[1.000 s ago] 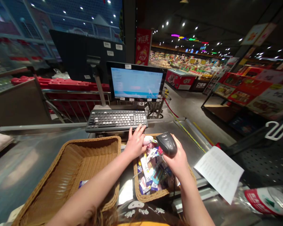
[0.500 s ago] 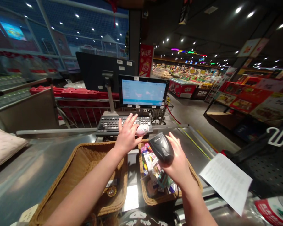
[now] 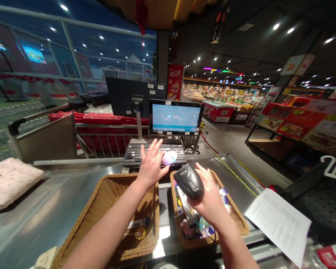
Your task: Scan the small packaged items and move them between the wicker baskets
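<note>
My left hand hovers over the keyboard with its fingers spread, and its thumb side pinches a pale pink egg-shaped item. My right hand grips a black handheld barcode scanner above the right wicker basket, which is heaped with small packaged goods. Below my left forearm sits the left wicker basket. A flat packet and a round gold item lie in it. My forearm hides part of this basket.
A black keyboard and a lit monitor stand beyond the baskets. A printed paper sheet lies at the right, and a quilted pale pouch at the left, on the steel counter. Store aisles stretch behind.
The whole view has tilted upward and shifted, so the baskets sit lower in the picture. The gold item has come into sight in the left basket. Both hands keep hold of their items.
</note>
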A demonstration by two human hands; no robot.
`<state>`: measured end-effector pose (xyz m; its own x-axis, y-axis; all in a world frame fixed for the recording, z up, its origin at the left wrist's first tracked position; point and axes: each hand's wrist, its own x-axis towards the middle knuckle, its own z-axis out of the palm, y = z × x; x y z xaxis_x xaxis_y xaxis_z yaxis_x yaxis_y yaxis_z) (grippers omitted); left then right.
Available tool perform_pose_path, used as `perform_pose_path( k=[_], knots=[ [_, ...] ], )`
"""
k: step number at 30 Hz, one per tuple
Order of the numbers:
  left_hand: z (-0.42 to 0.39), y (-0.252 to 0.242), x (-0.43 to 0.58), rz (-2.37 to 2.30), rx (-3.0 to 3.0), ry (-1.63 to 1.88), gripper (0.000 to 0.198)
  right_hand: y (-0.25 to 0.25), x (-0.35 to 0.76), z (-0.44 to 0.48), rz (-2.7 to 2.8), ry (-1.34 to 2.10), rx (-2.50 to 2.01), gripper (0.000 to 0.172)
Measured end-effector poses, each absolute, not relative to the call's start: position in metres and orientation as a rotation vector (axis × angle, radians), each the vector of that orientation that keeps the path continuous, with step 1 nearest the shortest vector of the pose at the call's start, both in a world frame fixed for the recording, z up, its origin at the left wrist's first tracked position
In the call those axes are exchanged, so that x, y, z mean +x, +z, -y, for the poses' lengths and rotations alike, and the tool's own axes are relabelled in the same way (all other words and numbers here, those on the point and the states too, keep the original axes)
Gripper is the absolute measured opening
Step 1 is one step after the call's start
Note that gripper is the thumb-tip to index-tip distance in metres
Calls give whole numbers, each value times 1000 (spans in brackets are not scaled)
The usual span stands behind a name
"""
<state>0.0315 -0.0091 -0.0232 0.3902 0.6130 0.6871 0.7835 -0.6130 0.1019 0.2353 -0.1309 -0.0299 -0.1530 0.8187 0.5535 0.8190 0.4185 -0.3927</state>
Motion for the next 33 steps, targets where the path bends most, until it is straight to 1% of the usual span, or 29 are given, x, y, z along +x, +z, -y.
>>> perform_pose_path(
  k=[5, 12, 18, 21, 24, 29, 33],
  knots=[
    [11, -25, 25, 1238, -2404, -1023, 32, -30, 231, 132, 1971, 2, -1370, 58],
    [13, -26, 16, 1276, -2391, -1000, 31, -27, 222, 136, 1978, 66, -1375, 57],
    [16, -31, 6, 1303, -2393, -1002, 30, -30, 217, 134, 2007, 124, -1374, 51],
    [17, -34, -1, 1333, -2398, -1000, 30, -32, 214, 130, 2014, 146, -1371, 53],
    [19, -38, -9, 1354, -2402, -973, 30, -34, 210, 127, 2034, 159, -1347, 56],
    [23, -51, -27, 1388, -2423, -911, 27, -37, 204, 123, 2048, 182, -1330, 51],
    [27, -64, -44, 1418, -2468, -861, 28, -43, 199, 119, 2067, 230, -1313, 53]
  ],
)
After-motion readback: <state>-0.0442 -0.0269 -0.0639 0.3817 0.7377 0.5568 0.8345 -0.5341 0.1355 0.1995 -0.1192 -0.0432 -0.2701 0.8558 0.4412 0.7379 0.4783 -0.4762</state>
